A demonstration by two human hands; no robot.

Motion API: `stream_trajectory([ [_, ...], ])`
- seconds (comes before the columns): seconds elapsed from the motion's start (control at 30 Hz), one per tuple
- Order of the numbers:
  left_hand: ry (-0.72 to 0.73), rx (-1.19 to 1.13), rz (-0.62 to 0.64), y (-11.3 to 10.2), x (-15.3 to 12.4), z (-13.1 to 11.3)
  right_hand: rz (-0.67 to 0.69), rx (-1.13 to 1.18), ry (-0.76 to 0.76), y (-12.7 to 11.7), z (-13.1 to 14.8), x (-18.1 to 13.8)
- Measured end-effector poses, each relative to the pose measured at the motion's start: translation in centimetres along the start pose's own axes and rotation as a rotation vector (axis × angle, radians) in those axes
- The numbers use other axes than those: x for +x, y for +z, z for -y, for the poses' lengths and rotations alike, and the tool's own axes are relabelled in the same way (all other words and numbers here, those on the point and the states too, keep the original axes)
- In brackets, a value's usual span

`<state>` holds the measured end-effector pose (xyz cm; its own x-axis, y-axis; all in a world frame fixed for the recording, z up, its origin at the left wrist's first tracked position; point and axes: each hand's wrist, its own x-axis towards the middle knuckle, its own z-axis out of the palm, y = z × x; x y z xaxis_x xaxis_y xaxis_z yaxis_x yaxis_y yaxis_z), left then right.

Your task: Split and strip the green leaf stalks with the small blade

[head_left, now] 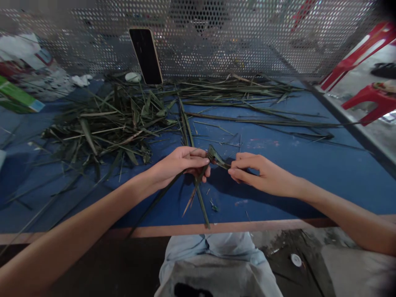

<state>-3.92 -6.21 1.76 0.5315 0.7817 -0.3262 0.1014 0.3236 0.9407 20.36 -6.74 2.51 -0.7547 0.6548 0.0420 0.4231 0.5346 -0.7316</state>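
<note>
Just above the near part of the blue table [185,212], my left hand [177,165] pinches a folded green leaf strip [219,160] between thumb and fingers. Its folded, knot-like end stands up by the left thumb tip. On the other side, my right hand [261,171] is closed on the strip's right end, which stretches between the two hands. Loose leaf ends [192,197] hang down below the left fingers, one of them brownish at the tip. How the folds run inside the left fingers is hidden.
A heap of cut leaves [108,128] covers the table's left side. Long leaf blades [235,88] lie along the back. A phone [147,57] leans against the perforated metal panel [247,37]. A green box [18,97] is far left; red plastic stools [371,99] stand right.
</note>
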Motion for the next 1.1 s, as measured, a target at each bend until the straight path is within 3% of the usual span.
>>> stream_trajectory([
  [0.17, 0.037, 0.037, -0.009, 0.9, -0.2, 0.2, -0.061, -0.062, -0.006, 0.4, -0.4, 0.2],
  [0.77, 0.133, 0.25, 0.036, 2.6, -0.8, 0.8, -0.062, -0.165, 0.017, 1.0, -0.4, 0.2],
  [0.9, 0.14, 0.285, 0.013, 2.7, -0.9, 0.7, -0.079, -0.114, 0.016, 0.8, -0.7, 0.2],
  [1.03, 0.123, 0.298, 0.032, 2.6, -0.8, 0.5, -0.212, -0.004, 0.059, 0.2, -0.9, 0.5],
  [1.1, 0.124, 0.311, 0.036, 2.6, -0.8, 0.5, -0.198, 0.1, 0.08, 0.1, -0.9, 0.8],
])
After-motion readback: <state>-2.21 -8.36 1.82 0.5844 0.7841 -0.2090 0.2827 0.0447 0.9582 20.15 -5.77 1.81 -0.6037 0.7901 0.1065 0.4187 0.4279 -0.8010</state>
